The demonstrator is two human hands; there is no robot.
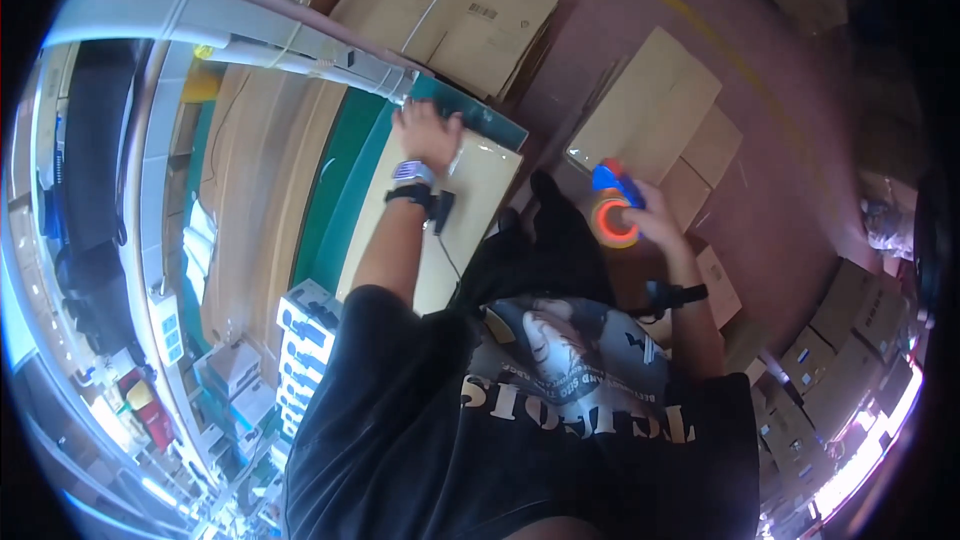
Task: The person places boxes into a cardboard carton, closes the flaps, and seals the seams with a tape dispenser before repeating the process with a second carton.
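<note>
Black T-shirt fabric [520, 440] with pale lettering is seen closest to the lens, filling the lower middle of the view. At far left, shelves of small coloured goods [150, 410] are ranged beside a long wooden counter [255, 210] topped with a green mat [335, 180]. On that mat a flat cardboard box [470, 210] is laid, and the left hand [428, 132] is pressed flat on its far end, fingers spread, nothing being clasped; a watch and a black strap are worn at that wrist. Further right, a tape dispenser [613, 205] with a blue handle and an orange-red roll is held off the box, above the reddish floor [760, 140], the right hand's [655, 220] grip being closed around it. Flattened cartons [650, 105] are stacked on the floor beyond. It is judged that, were the left palm lifted, the box could slide on the mat, and tape could be laid crooked or stuck to itself.
</note>
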